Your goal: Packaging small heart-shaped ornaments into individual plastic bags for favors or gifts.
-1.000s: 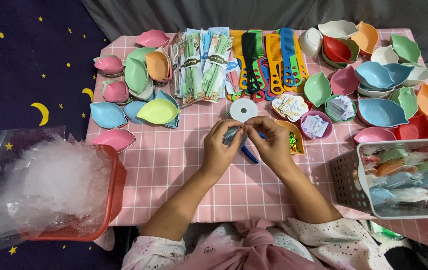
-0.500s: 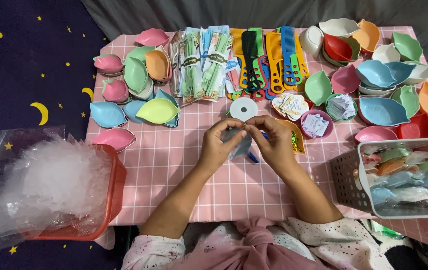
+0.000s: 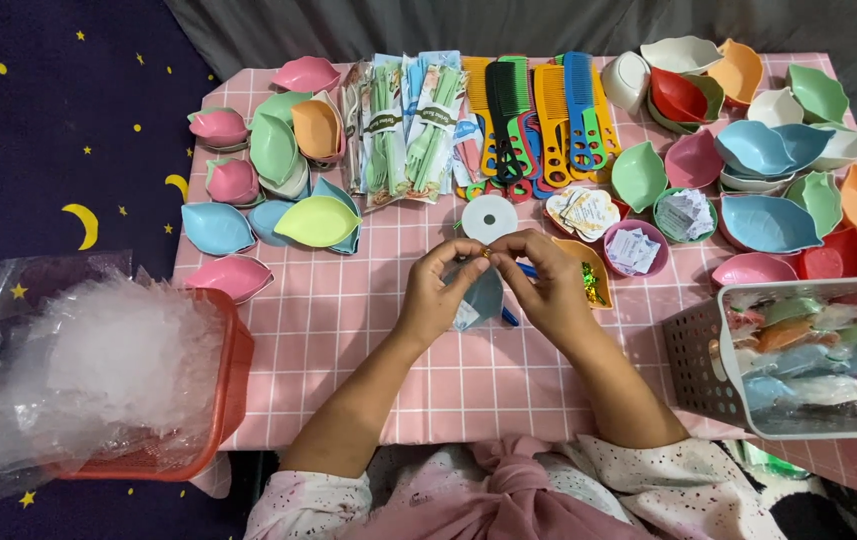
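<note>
Both hands pinch a tiny gold twist tie (image 3: 486, 254) between fingertips; wrapped blue dish (image 3: 478, 295) hangs just below, left hand (image 3: 438, 295) and right hand (image 3: 548, 290) equally close

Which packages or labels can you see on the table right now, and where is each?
Clear cutlery packets: far centre-left, long, green utensils inside, white labels.
Paper tags: ahead of the right hand, small white cards.
Wrapped bundles in the white basket: right edge, pastel, clear film.
Clear bags in the red basket: lower left, crumpled.
</note>
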